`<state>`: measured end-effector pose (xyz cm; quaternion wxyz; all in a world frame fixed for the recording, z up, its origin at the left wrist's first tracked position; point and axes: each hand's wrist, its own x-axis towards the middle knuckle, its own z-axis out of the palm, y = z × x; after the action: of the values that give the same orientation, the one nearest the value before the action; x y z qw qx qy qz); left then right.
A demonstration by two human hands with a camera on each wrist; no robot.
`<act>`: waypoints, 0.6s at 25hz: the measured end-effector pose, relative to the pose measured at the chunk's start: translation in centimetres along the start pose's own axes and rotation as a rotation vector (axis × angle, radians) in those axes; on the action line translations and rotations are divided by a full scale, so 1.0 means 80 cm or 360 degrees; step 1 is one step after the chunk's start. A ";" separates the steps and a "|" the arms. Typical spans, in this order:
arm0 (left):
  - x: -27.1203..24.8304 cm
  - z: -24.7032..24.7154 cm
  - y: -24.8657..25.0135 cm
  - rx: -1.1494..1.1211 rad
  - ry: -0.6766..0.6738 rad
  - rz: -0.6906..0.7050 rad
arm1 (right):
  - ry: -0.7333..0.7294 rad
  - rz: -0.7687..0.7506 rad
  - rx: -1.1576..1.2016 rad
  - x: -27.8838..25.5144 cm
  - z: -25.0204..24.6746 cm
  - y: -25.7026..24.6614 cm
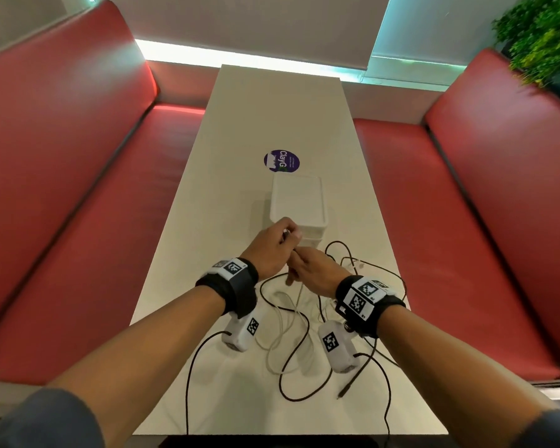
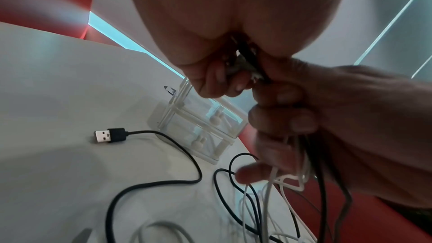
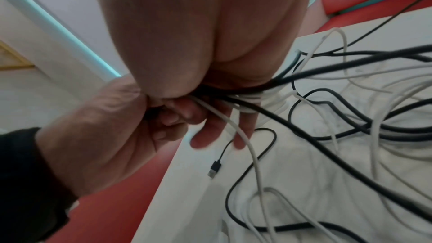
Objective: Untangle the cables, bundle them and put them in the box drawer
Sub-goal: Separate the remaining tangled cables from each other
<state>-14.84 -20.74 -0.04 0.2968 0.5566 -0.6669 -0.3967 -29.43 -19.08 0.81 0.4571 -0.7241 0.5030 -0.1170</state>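
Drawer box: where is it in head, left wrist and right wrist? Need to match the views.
Head: the drawer box stands mid-table, just beyond the left hand and right hand.
Left wrist: centre of the picture, its clear drawer fronts behind the fingers, beside the black plug.
Right wrist: not in it.
Shared landmark: the bunch of black and white cables gripped where both hands meet.

A long white table [image 1: 240, 130] runs between two red benches. On it stand a clear box drawer [image 1: 297, 206] and a round purple sticker [image 1: 281, 161]; nearer lie tangled black cables [image 1: 304, 388] and white cables [image 1: 283, 341], one black USB plug [image 2: 110, 134] lying loose.
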 end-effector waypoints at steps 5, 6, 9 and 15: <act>0.008 -0.004 -0.025 -0.0077 0.0107 -0.0170 | -0.0012 0.0103 0.0224 0.007 0.001 0.000; 0.011 -0.004 -0.029 -0.0113 0.0131 -0.0197 | -0.0024 0.0115 0.0282 0.009 0.001 0.001; 0.014 -0.007 -0.033 -0.0182 0.0214 -0.0271 | -0.0073 0.0094 0.0319 0.011 -0.005 0.005; -0.002 -0.009 -0.005 -0.0202 0.0242 -0.0158 | -0.0161 0.0033 0.0105 0.006 -0.015 -0.006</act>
<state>-13.99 -20.72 -0.03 0.3613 0.5975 -0.5875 -0.4090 -29.67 -20.14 1.72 0.5069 -0.7084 0.4826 -0.0919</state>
